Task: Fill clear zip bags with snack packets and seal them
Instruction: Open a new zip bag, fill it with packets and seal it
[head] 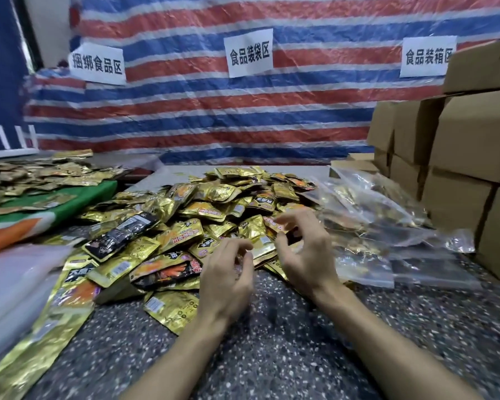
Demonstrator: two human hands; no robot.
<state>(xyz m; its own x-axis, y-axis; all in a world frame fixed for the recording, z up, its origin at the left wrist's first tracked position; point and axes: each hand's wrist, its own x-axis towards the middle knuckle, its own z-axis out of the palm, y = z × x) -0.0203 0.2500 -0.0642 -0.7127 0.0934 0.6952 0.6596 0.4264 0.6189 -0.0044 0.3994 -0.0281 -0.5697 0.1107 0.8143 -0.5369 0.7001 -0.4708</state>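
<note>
Head view | wall signs (pixel 248 53): 捆绑食品区 at 10 o'clock, 食品装袋区 at 12, 食品装箱区 at 2 | left hand (pixel 225 280) and right hand (pixel 305 255): fingers loosely curled, gripping nothing, over near edge of gold snack packets (pixel 202 209) heaped on bench (pixel 272 347) | filled clear zip bags (pixel 381 220) at 3 o'clock of heap

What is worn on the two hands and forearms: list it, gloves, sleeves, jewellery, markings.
Nothing is worn. The left hand and right hand are bare: no gloves, no rings on the fingers in view. Neither wrist carries a watch or band. The left forearm and right forearm are uncovered to the frame's edge; no sleeve or marking shows.
</note>
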